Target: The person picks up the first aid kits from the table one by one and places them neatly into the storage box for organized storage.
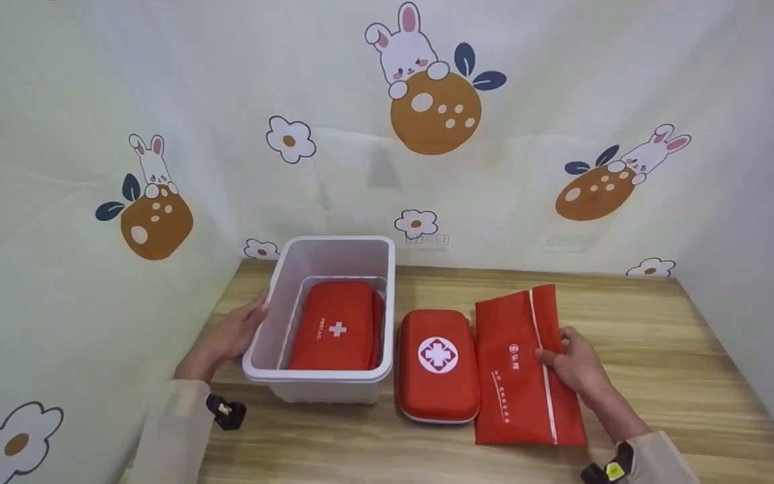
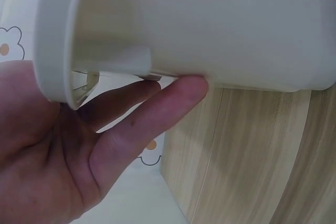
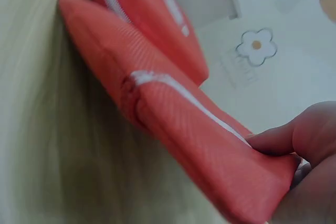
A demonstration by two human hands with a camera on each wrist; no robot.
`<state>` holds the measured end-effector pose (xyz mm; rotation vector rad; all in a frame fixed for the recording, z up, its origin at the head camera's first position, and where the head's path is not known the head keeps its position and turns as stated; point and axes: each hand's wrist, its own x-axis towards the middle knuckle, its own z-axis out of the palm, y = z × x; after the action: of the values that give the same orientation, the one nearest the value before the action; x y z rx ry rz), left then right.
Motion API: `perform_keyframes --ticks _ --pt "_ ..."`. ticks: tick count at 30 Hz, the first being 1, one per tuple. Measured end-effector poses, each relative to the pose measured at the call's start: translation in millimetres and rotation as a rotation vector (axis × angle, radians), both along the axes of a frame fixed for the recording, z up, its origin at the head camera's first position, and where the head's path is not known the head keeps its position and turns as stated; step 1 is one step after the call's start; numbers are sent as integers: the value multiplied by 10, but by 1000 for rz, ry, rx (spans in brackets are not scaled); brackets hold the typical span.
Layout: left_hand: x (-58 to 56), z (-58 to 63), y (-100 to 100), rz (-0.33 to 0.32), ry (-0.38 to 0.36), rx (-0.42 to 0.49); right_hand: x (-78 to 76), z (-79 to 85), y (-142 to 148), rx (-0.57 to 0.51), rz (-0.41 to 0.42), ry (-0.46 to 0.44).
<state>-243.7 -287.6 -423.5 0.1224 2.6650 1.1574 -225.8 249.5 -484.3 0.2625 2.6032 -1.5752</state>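
In the head view my left hand (image 1: 234, 334) holds the left rim of a white plastic bin (image 1: 320, 375). The left wrist view has the fingers (image 2: 152, 111) of that hand against the outside of the bin's wall (image 2: 220, 30), below the rim. Inside the bin lies a red first aid pouch (image 1: 337, 306) with a white cross. My right hand (image 1: 578, 363) pinches the right side of a flat red fabric pouch (image 1: 518, 396) with a white zipper, its thumb on top. Between bin and pouch is a red hard-shell first aid case (image 1: 437, 396) with a round white emblem.
The wooden table (image 1: 682, 376) carries everything. A pale curtain (image 1: 528, 87) printed with rabbits and flowers hangs behind it and on both sides. Black wrist bands (image 1: 228, 411) with small devices sit on both forearms.
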Motion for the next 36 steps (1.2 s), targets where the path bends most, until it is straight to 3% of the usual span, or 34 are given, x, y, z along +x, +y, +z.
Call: perform_keyframes --ticks 9,16,21,30,36 --pt "24 -24 -4 15 -19 30 -9 327 -131 -43 -2 26" --pt "21 -33 -14 11 -5 -9 -16 525 -269 -83 -8 15" --pt "-6 -10 -1 18 18 -20 -21 648 -349 -171 16 15" --pt "-4 -10 27 18 -19 2 37 817 -491 -323 100 -36" --pt "-8 -14 20 20 -17 7 -14 896 -650 -402 134 -55"
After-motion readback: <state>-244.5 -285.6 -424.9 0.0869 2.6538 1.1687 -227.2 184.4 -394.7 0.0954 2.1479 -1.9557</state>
